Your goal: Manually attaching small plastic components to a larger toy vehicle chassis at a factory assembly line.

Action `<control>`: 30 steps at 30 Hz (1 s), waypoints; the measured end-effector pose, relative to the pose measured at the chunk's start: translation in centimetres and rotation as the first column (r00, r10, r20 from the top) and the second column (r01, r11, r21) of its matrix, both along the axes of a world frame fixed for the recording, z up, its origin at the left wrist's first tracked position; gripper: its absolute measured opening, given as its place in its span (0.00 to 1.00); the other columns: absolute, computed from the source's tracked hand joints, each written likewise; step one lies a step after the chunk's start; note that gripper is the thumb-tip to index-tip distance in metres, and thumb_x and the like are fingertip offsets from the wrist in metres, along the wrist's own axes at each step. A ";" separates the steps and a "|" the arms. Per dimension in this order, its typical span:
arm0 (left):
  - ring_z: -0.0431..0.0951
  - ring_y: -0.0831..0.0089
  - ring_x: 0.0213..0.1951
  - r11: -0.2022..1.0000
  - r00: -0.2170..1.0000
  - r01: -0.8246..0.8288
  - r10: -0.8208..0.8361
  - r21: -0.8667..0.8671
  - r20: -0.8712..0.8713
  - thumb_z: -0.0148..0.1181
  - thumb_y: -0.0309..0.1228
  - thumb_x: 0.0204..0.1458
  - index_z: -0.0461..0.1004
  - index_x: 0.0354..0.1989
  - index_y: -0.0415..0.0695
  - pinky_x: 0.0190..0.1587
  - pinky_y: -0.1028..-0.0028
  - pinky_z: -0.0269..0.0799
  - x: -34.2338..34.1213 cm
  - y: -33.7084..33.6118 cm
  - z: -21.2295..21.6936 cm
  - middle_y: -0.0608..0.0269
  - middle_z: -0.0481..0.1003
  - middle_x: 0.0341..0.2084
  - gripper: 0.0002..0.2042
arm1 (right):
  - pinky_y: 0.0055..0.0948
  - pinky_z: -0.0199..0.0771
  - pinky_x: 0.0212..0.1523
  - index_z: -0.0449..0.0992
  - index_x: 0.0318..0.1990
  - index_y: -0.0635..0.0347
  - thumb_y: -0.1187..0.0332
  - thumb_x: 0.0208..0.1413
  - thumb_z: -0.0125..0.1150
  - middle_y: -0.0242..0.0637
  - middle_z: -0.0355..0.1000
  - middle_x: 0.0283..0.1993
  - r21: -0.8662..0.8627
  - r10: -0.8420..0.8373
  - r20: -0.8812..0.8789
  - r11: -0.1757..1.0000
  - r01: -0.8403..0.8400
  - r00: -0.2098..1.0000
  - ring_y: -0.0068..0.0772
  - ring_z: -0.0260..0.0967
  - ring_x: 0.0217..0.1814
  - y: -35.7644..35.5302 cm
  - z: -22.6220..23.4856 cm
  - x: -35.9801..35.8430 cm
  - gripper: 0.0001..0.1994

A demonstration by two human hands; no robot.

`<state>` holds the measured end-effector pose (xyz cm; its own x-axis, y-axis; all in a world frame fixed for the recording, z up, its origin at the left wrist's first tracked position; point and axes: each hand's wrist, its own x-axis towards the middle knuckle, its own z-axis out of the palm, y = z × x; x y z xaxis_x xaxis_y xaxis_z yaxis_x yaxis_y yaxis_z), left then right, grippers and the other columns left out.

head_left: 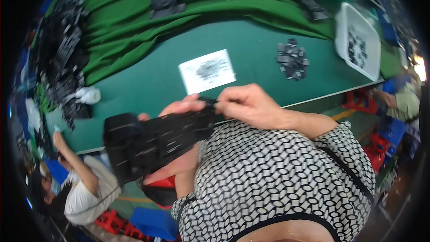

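Observation:
A long black moulded plastic part (pixel 161 139) with slots and ribs is held in front of my body, over the near edge of the table. My left hand (pixel 181 107) grips it from behind and below, with the fingers showing along its upper edge. At the part's right end, the fingertips of my right hand (pixel 248 105) are pinched together. Whatever they may hold is hidden or too small to make out. Just beyond my hands lies a white sheet (pixel 188 74) with small grey pieces on it. Farther right is a pile of small black pieces (pixel 293 60).
A white bin (pixel 376 58) with small black pieces stands at the far right. Rumpled green cloth (pixel 130 22) spans the table's back, with black parts on it. Black parts (pixel 65 62) are heaped at left beside a white bottle-like object (pixel 89 95). Co-workers (pixel 92 188) sit left and right.

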<state>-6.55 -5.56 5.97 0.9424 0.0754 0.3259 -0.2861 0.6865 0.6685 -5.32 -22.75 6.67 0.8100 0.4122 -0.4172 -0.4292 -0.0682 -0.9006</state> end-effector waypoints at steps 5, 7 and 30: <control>0.71 0.47 0.45 0.981 0.997 0.002 -0.017 -0.195 -0.076 0.39 0.72 0.43 0.44 0.66 0.55 0.57 0.45 0.55 1.0 1.2 0.0 0.40 0.66 0.48 0.46 | 0.21 0.66 0.28 0.75 0.33 0.66 0.70 0.54 0.59 0.32 0.70 0.25 -0.123 0.127 0.202 0.987 -0.104 0.971 0.18 0.65 0.27 -2.2 0.8 0.4 0.07; 0.70 0.51 0.46 0.978 0.990 0.031 -0.058 -0.205 -0.129 0.43 0.68 0.46 0.44 0.66 0.54 0.60 0.47 0.51 1.6 2.6 -0.3 0.43 0.65 0.50 0.44 | 0.21 0.68 0.30 0.75 0.34 0.65 0.73 0.51 0.61 0.34 0.72 0.29 -0.154 0.060 0.398 0.988 0.003 0.915 0.22 0.68 0.30 -4.1 1.0 0.3 0.05; 0.68 0.56 0.49 0.945 0.966 0.048 -0.127 -0.324 -0.227 0.39 0.62 0.52 0.49 0.65 0.49 0.59 0.48 0.57 3.4 4.4 -4.3 0.47 0.63 0.53 0.38 | 0.28 0.70 0.32 0.75 0.38 0.63 0.75 0.49 0.60 0.37 0.70 0.31 -0.652 0.278 0.725 0.573 0.496 0.631 0.35 0.69 0.31 -15.6 -1.8 3.6 0.08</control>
<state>-3.11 -1.16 1.70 0.9969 0.0498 0.0610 -0.0722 0.8869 0.4563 -1.74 -38.35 4.86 0.9644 0.1396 0.2248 0.2325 -0.8524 -0.4683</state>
